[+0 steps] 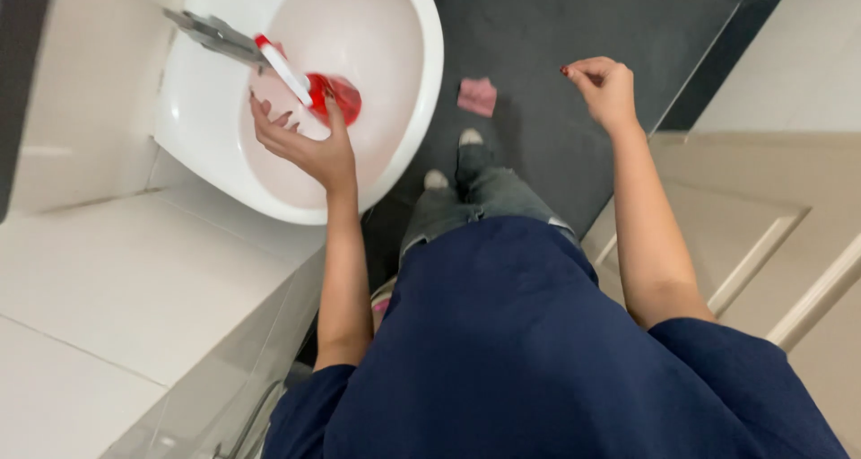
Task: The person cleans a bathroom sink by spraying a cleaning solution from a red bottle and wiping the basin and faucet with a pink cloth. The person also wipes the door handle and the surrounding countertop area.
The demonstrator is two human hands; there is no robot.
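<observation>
left hand (309,145) upper-left of frame, fingers curled around red brush (334,96), white handle, over white sink (408,109) bowl just under grey tap (215,35) | right hand (605,89) upper-centre, loosely curled, holds nothing, above dark floor (556,37) | pink cloth (477,96) on floor between the hands

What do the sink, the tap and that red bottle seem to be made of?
Sink: probably glazed ceramic, white, smooth, softly glossy. Tap: looks like metal, grey with a dull sheen. Red bottle, by the left hand: likely plastic, translucent red with a white nozzle.
</observation>
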